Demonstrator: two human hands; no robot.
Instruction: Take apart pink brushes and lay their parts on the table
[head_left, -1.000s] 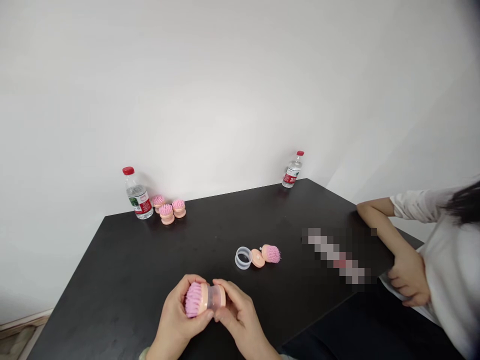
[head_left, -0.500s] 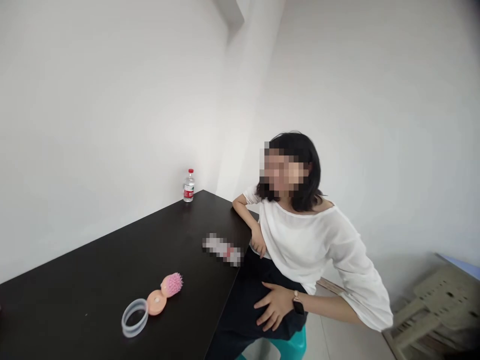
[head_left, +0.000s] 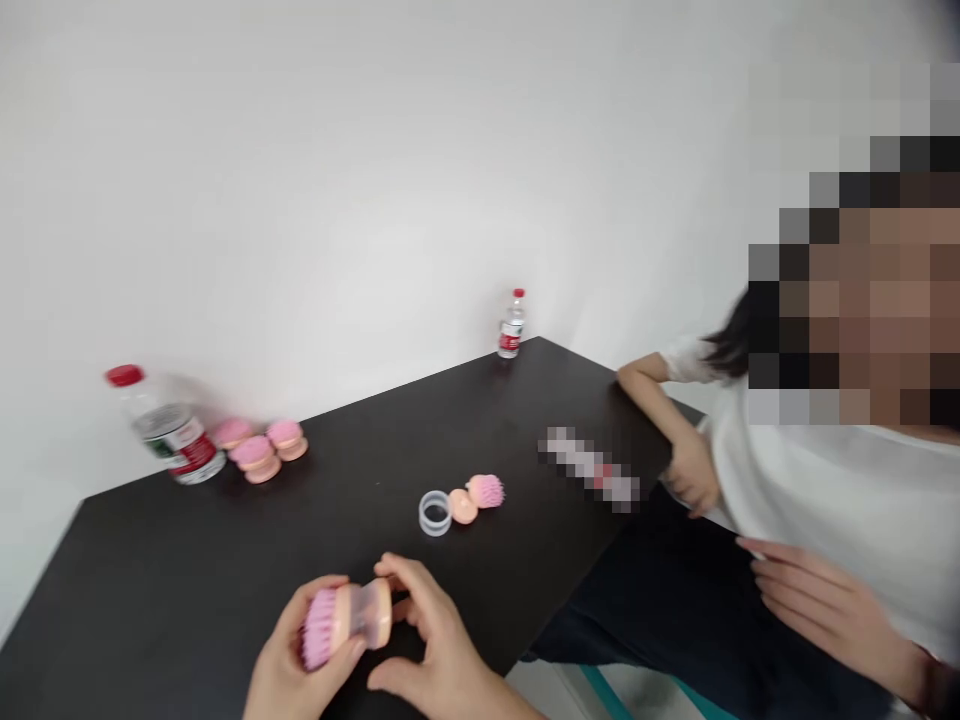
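Note:
My left hand (head_left: 289, 650) is wrapped round a scrub brush (head_left: 361, 615) with pink bristles, a peach collar, a clear middle and a peach end. The brush lies on its side in the air, bristles facing left. My right hand (head_left: 435, 640) is at the peach end, thumb and fingers spread apart. Its forefinger is close to the rim; whether it touches I cannot tell. Farther along the black table (head_left: 360, 530) lie a clear ring (head_left: 434, 530), a peach disc (head_left: 463, 507) and a pink-bristled brush head (head_left: 487, 491), side by side.
Several pink-and-peach brushes (head_left: 257, 460) stand by the wall beside a red-capped water bottle (head_left: 180, 440). A second bottle (head_left: 510, 335) is at the far corner. A blurred-out long item (head_left: 589, 468) lies near the right edge. A person in a white top (head_left: 810, 490) sits at the right.
The view has swung left and down. My hands with the brush, the nearer bottle and the group of brushes have come into view. The seated person now appears farther right and larger.

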